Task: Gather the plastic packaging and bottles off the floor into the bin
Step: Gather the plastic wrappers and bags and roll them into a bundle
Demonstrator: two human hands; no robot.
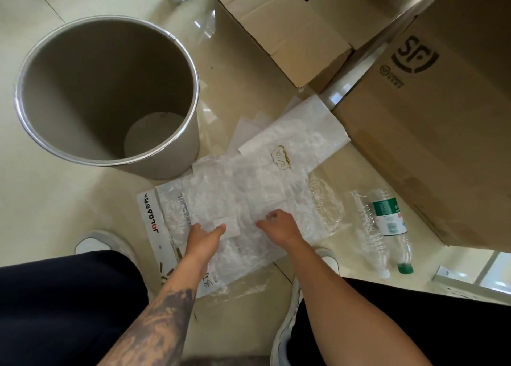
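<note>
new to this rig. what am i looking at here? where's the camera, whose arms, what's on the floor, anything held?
There is no robot: a person wears one wide-angle camera on the head, looking down at their own arms and knees. The left hand and right hand both rest on a pile of clear plastic packaging on the tiled floor; whether they grip it is unclear. Nothing is lifted yet. The grey bin stands at upper left, nearly empty. Two plastic bottles lie to the right, beside cardboard boxes.
</note>
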